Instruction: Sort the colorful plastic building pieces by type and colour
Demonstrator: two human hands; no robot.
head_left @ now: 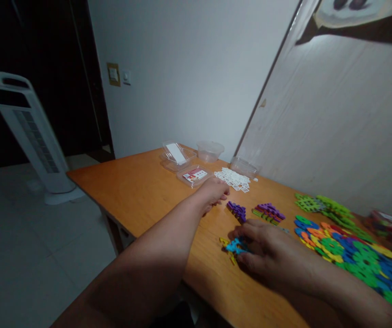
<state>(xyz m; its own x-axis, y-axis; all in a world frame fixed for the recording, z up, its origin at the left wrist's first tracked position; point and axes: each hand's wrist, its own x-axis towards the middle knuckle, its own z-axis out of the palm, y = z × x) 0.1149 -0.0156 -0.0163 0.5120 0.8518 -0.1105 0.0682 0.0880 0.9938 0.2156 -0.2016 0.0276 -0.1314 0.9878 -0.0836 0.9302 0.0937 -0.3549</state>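
Observation:
My left hand (215,192) reaches over the middle of the table, its fingers curled together beside a pile of small white plastic pieces (234,178). Whatever may be between those fingers is hidden. Nearer to me, my right hand (262,243) has its thumb and fingers closed around a light-blue plastic piece (236,246). Yellow plastic pieces (233,259) show beneath and beside it. A stack of purple pieces (237,211) stands between the two hands. To its right is another stack of purple and yellow-green pieces (269,213).
Clear plastic containers (210,151) and a labelled lid (193,175) sit at the back of the wooden table (148,191). Colourful flower-shaped discs (349,255) and green lattice pieces (329,207) cover the right side. A tower fan (33,132) stands left on the floor.

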